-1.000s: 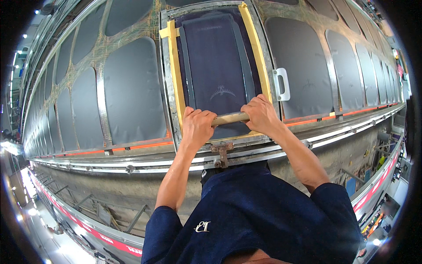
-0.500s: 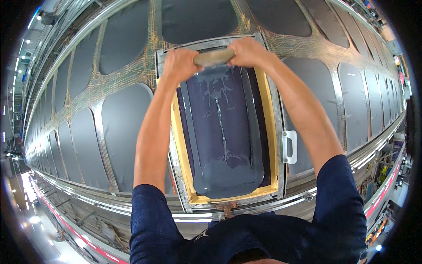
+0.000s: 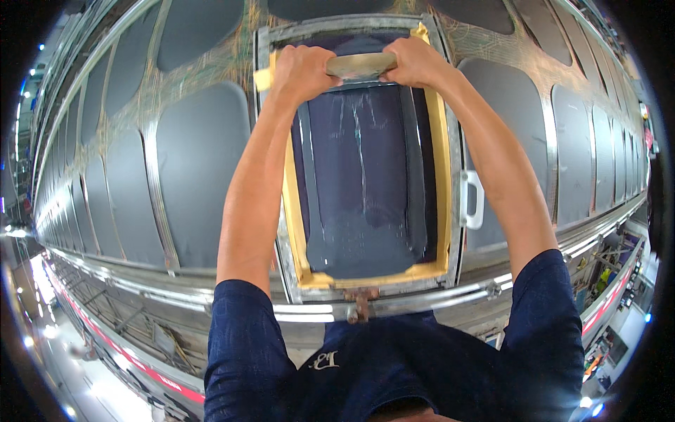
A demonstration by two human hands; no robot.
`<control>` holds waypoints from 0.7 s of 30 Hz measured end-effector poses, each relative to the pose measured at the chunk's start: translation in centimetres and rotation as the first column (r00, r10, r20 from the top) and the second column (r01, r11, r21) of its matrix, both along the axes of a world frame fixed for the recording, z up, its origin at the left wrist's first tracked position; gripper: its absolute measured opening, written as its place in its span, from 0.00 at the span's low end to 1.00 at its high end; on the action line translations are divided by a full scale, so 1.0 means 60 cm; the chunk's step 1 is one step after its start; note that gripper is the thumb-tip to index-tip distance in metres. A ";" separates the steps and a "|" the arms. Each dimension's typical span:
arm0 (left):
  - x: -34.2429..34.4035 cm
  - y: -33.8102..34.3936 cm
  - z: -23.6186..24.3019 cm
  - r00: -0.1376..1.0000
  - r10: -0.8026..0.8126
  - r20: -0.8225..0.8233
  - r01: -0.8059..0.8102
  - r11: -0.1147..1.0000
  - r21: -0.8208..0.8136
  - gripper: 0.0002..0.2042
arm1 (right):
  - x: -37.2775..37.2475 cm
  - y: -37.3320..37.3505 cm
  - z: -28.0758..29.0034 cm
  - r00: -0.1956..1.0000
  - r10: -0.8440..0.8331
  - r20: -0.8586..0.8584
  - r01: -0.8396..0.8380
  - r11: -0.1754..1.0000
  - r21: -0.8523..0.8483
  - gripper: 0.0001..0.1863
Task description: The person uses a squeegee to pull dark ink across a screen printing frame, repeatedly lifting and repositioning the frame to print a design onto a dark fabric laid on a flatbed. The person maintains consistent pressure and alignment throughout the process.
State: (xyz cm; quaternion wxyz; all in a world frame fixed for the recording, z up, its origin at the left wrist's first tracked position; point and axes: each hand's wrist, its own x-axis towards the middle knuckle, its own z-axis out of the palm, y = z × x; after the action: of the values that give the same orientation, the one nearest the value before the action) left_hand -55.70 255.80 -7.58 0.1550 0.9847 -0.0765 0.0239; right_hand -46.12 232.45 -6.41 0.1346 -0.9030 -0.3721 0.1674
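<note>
Squeegee bar (image 3: 361, 66), one, pale brown, short and thick. Where is it kept?

Over the far end of a dark inner panel (image 3: 348, 169), just short of the far rail of a metal frame (image 3: 455, 183). It lies crosswise.

Holders?

Two. Left hand (image 3: 302, 72): fingers curled round the bar's left end. Right hand (image 3: 413, 63): likewise gripping the right end. The middle of the bar shows between them.

Condition of the panel?

Dark and glossy, with a thin shiny streak down the middle and a smooth dark grey patch at the near end.

Fittings on the frame?

Yellow tape (image 3: 444, 211) along its inner edges; one white handle (image 3: 479, 200) on the right side; one rusty bracket (image 3: 362, 304) at the near edge, above a bright metal rail (image 3: 302, 309).

Surroundings?

Dark grey sheets (image 3: 200, 176), rounded at the corners, laid out in rows to both sides and beyond the frame.
</note>
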 end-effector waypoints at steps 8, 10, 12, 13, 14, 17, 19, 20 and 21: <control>-0.351 -0.137 0.014 0.999 -0.052 0.009 0.052 0.998 -0.019 0.06 | -0.358 -0.138 0.011 0.997 0.035 0.062 -0.035 0.999 0.001 0.11; -0.442 -0.171 0.020 0.998 -0.053 -0.040 0.051 0.997 -0.050 0.05 | -0.443 -0.180 -0.001 0.999 0.048 0.018 -0.047 0.998 -0.029 0.11; -0.510 -0.195 0.009 0.999 -0.004 0.049 0.009 0.996 -0.090 0.05 | -0.511 -0.204 0.020 0.999 0.032 0.004 -0.032 0.999 0.014 0.17; -0.533 -0.200 0.007 0.996 0.023 0.087 -0.013 0.994 -0.108 0.05 | -0.519 -0.206 0.038 0.998 0.015 -0.068 -0.013 0.999 0.039 0.19; -0.545 -0.204 0.007 0.997 0.020 0.071 -0.012 0.995 -0.099 0.06 | -0.521 -0.209 0.064 0.990 0.003 -0.139 0.005 0.998 0.062 0.21; -0.546 -0.200 0.021 1.000 0.019 0.019 -0.018 0.999 -0.045 0.10 | -0.463 -0.230 0.062 0.911 -0.307 -0.274 0.386 0.868 0.311 0.29; -0.541 -0.201 0.030 0.997 0.032 -0.070 -0.032 0.999 0.012 0.11 | -0.412 -0.253 0.047 0.739 -0.674 0.005 0.611 0.673 0.418 0.25; -0.540 -0.207 0.024 0.999 0.014 -0.050 -0.011 0.998 0.055 0.11 | -0.372 -0.299 -0.016 0.645 -0.749 0.148 0.671 0.649 0.359 0.21; -0.541 -0.205 0.022 0.999 -0.008 -0.053 0.012 0.997 0.076 0.10 | -0.351 -0.310 -0.036 0.549 -0.834 0.055 0.814 0.549 0.190 0.18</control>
State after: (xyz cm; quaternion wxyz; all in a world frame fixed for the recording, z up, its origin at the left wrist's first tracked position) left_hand -88.18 243.52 -6.24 0.1196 0.9897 -0.0784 -0.0055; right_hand -67.19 213.82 -8.59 0.2352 -0.9689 0.0765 -0.0056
